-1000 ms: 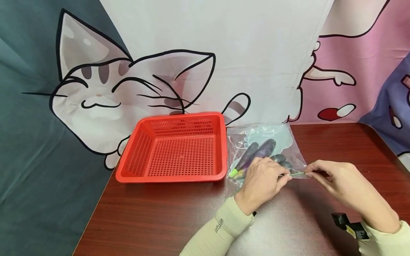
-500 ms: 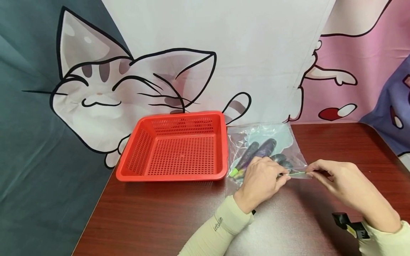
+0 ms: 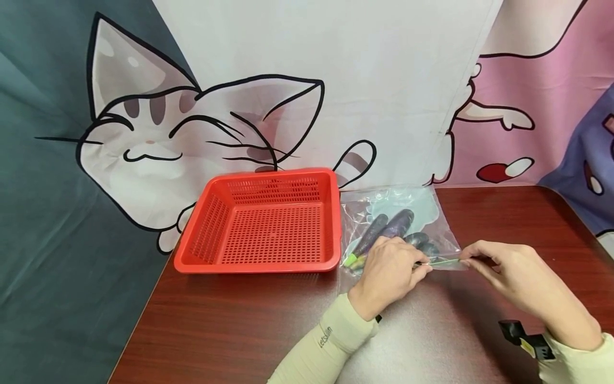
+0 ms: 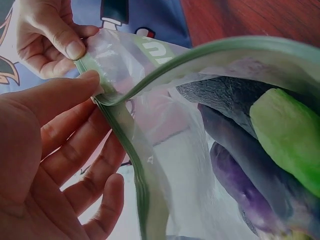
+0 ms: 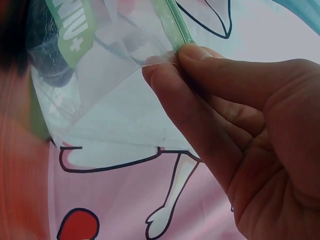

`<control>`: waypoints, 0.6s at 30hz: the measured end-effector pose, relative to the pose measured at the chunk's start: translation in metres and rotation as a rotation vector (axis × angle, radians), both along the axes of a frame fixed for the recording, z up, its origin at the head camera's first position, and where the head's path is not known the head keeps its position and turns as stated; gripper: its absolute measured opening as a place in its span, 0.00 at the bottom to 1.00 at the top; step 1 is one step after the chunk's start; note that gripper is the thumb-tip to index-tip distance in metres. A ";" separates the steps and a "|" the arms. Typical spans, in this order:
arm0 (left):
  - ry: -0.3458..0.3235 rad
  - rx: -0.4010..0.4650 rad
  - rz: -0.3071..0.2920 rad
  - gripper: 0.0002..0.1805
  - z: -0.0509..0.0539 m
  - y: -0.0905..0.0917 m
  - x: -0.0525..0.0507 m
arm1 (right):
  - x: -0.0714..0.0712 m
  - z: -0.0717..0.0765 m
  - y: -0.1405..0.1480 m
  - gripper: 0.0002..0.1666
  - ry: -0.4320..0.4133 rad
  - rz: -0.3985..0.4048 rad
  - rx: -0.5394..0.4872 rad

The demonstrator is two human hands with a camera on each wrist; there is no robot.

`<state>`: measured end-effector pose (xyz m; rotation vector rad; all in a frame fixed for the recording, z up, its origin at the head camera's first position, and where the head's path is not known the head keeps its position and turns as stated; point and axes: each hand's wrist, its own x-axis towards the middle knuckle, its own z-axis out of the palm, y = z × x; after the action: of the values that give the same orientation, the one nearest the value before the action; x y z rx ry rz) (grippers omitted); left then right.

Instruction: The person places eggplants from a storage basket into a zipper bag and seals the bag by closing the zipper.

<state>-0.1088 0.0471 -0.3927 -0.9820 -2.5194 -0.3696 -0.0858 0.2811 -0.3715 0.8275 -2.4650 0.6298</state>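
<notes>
A clear zip bag with a green closure strip lies right of the red basket. Dark purple eggplants show inside it, one with a bright green cap. My left hand pinches the strip between thumb and index finger at a small whitish zip slider, its other fingers spread loosely behind. On one side of the slider the bag's lips gape apart; toward the right hand they lie together. My right hand pinches the bag's near right corner, seen closely in the right wrist view.
A red perforated basket stands left of the bag, nearly against it. The reddish-brown wooden table meets a cartoon-printed cloth at the back. A black wrist device sits by the right sleeve.
My left hand has slid slightly left along the strip, so more green shows between the hands. The right hand keeps its pinch almost in place.
</notes>
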 end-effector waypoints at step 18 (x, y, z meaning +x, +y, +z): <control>-0.036 -0.050 0.002 0.08 0.003 -0.004 0.000 | -0.002 -0.002 0.003 0.25 0.006 -0.002 0.005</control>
<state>-0.1086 0.0432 -0.3898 -0.9997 -2.5731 -0.3278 -0.0875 0.2839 -0.3730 0.8274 -2.4633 0.6194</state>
